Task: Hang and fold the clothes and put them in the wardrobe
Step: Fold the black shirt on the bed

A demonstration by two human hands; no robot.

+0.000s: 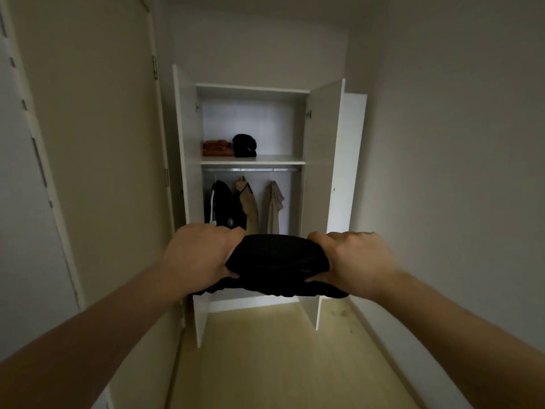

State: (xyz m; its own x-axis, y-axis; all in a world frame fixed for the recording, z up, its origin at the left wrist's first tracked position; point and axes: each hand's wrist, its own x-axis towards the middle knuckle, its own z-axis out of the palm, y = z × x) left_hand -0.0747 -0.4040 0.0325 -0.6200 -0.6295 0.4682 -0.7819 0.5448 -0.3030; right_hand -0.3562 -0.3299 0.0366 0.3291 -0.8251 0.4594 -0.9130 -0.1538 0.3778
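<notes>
I hold a folded black garment out in front of me at chest height. My left hand grips its left end and my right hand grips its right end, thumbs underneath. Straight ahead stands a white wardrobe with both doors open. Its upper shelf carries a folded rust-brown garment and a folded black garment side by side at the left. Below, on the rail, hang a black jacket, a tan garment and a beige garment.
The open left wardrobe door and right door jut toward me. A closed room door lines the left wall and a plain wall the right. Light wooden floor runs between them to the wardrobe.
</notes>
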